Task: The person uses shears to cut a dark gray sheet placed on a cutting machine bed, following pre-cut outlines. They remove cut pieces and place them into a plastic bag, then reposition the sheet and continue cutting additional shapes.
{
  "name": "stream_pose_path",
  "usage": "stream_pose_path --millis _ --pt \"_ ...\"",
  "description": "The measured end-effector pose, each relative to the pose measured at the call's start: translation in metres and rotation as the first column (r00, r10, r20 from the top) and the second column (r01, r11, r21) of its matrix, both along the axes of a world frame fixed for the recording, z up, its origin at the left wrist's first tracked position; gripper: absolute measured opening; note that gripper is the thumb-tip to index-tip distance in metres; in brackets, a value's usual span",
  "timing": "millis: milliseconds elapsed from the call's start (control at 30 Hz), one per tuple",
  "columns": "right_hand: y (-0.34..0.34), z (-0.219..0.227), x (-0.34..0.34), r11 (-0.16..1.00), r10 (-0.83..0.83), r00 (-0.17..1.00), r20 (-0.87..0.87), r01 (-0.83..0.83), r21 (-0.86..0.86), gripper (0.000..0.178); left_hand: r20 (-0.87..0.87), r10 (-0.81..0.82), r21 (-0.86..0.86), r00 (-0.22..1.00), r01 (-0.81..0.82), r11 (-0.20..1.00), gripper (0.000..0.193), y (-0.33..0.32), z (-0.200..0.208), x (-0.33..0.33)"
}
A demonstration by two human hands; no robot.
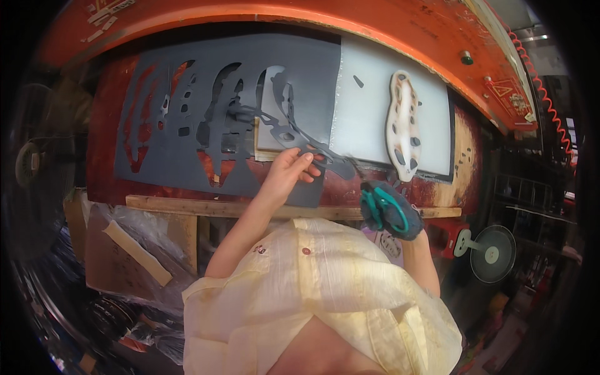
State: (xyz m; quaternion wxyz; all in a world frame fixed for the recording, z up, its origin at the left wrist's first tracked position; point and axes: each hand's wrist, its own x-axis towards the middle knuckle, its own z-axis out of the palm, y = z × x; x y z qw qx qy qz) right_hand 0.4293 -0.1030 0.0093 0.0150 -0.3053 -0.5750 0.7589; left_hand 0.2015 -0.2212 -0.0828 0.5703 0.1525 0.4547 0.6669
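Left grip [292,170] pinches dark-grey, curved openwork sheet strip [337,165], end at 3 o'clock | my gloved right grip [410,220] holds green-looped scissors [369,207] | I'm likely trimming; next snip calls for steady tension

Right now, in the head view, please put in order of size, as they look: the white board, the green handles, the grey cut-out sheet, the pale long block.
1. Grey cut-out sheet
2. White board
3. Pale long block
4. Green handles
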Motion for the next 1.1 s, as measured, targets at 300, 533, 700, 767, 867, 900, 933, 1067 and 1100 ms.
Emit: stream_pose_path --millis 300,533,700,767,867,900,933,1067,1100 --pt "-0.002 -0.002 -0.012 0.991 0.13 0.973 0.188 -0.122 -0.056 0.065 -0.064 -0.049 0.062 0.997 0.053 0.997 0.024 -0.006 -0.02 0.002" --pt "-0.006 -0.013 -0.027 0.981 0.145 0.976 0.161 -0.121 -0.153 0.048 0.042 0.013 -0.032 0.999 -0.012 0.999 0.025 -0.015 -0.02 0.003" --pt "-0.009 -0.013 -0.03 0.984 0.179 0.956 0.231 -0.178 -0.026 0.047 0.078 0.05 -0.045 0.996 -0.047 0.998 0.026 -0.016 -0.015 0.011" --pt "-0.011 -0.011 -0.031 0.973 0.19 0.941 0.279 -0.218 0.073 0.045 0.043 0.051 -0.024 0.998 -0.05 0.998 0.026 -0.015 -0.015 0.013" --pt "-0.018 -0.013 -0.034 0.987 0.132 0.972 0.196 -0.111 -0.112 0.034 -0.069 0.005 -0.063 0.998 -0.01 0.998 0.027 -0.016 -0.016 0.007" --pt "-0.02 -0.016 -0.035 0.968 0.039 0.985 0.168 0.005 -0.252 0.032 -0.086 -0.026 -0.067 0.996 0.02 0.998 0.027 -0.017 -0.018 0.003" --pt "-0.022 -0.018 -0.035 0.914 -0.055 0.986 0.154 0.112 -0.389 0.031 -0.103 -0.049 -0.079 0.994 0.041 0.996 0.027 -0.019 -0.018 -0.001" --pt "-0.026 -0.036 -0.034 0.928 0.196 0.968 0.159 -0.236 0.287 0.026 -0.151 -0.075 -0.1 0.986 0.061 0.993 0.025 -0.022 -0.017 -0.007" --pt "-0.026 -0.041 -0.034 0.77 0.257 0.95 0.176 -0.311 0.557 0.025 -0.063 -0.052 -0.09 0.997 0.047 0.995 0.024 -0.022 -0.016 -0.006"
